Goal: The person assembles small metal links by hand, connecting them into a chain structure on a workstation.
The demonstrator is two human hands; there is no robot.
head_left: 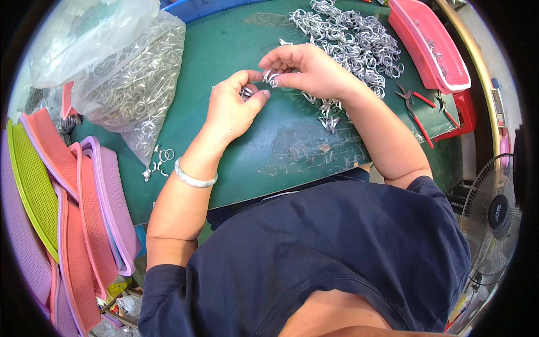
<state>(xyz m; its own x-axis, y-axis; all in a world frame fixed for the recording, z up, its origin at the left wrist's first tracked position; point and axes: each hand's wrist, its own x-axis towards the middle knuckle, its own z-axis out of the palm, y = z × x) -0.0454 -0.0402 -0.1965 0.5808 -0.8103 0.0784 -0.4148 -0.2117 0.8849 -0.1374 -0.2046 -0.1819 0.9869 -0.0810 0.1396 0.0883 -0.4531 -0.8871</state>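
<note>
Over the middle of the green table [236,174], my two hands are close together, with fingertips almost meeting. My left hand [227,109] is closed around several silver metal rings [246,93], their edges showing between thumb and fingers. My right hand [314,70] pinches a silver ring piece [272,78] between thumb and fingers; whether it is one piece or more is unclear. Behind and to the right of my right hand spreads a large pile of similar silver rings [359,42]. A few loose ones lie partly under my right forearm [329,121].
At left, a clear plastic bag [137,84] bulges with rings; some loose rings [164,155] lie by its corner. Colored perforated baskets [92,224] are stacked at left. Red-handled pliers [414,109], a pink basket [457,85] and a fan [497,216] are at right.
</note>
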